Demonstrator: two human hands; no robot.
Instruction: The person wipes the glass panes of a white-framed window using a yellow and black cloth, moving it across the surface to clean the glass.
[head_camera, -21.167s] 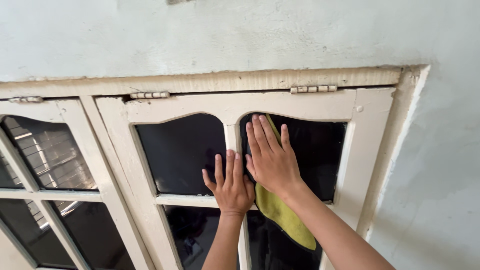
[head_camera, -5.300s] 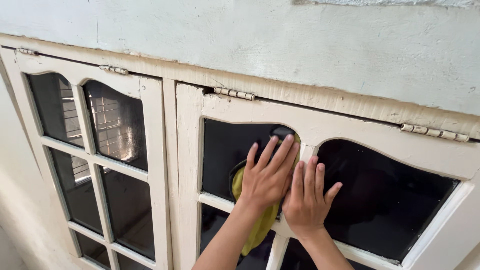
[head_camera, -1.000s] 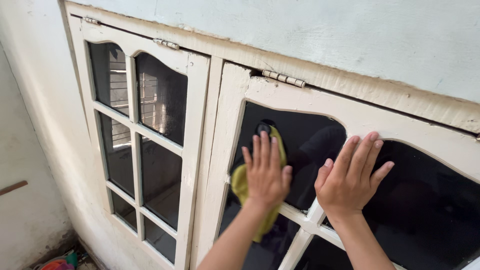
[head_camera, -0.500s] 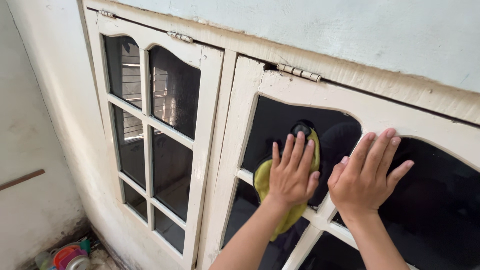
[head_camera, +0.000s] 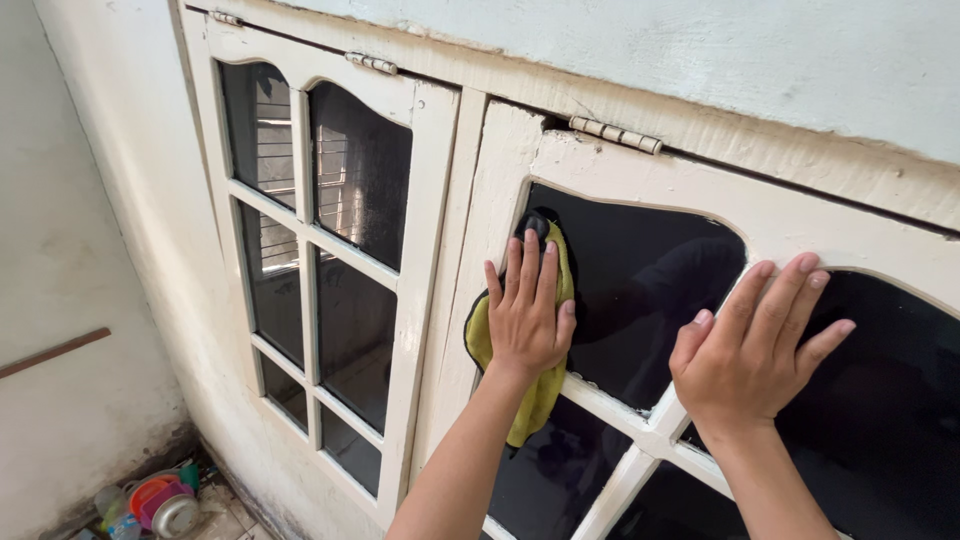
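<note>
Yellow cloth (head_camera: 545, 395) lies under your flat, open left hand (head_camera: 527, 318) on the dark upper-left pane (head_camera: 640, 290), your right hand (head_camera: 752, 352) spread on the white frame (head_camera: 660, 432); panes left look streaky.

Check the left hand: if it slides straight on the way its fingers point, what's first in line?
The left hand, flat on the yellow cloth, points up the dark pane; it would likely meet the arched cream window frame first.
</note>
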